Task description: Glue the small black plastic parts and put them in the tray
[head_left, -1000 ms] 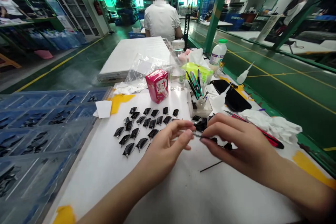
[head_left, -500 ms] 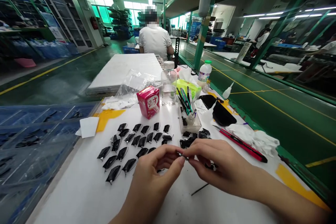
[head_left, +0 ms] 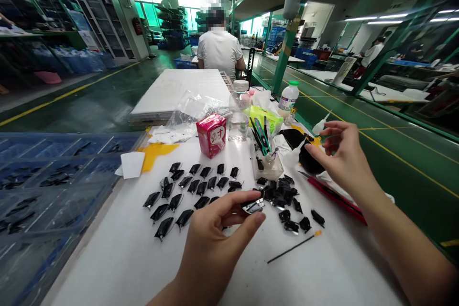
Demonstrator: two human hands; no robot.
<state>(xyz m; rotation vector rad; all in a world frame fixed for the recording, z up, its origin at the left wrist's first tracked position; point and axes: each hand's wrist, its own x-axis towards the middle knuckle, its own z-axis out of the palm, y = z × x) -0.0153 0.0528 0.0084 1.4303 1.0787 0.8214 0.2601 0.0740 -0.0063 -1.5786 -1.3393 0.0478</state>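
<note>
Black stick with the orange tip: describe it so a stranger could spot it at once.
On the white work table, find the loose cluster of small black pieces right of the person's left hand. Just below that cluster lies a thin black stick, set apart from its stubby neighbours by its long straight shape and orange tip.

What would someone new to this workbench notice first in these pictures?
The eye goes first to the rows of glossy black pieces on the white table, with a looser cluster of black pieces to their right. At the centre, the left hand holds a small black-and-metal piece, while the right hand is raised and open at the right. A bright pink box stands out behind the rows.
</note>
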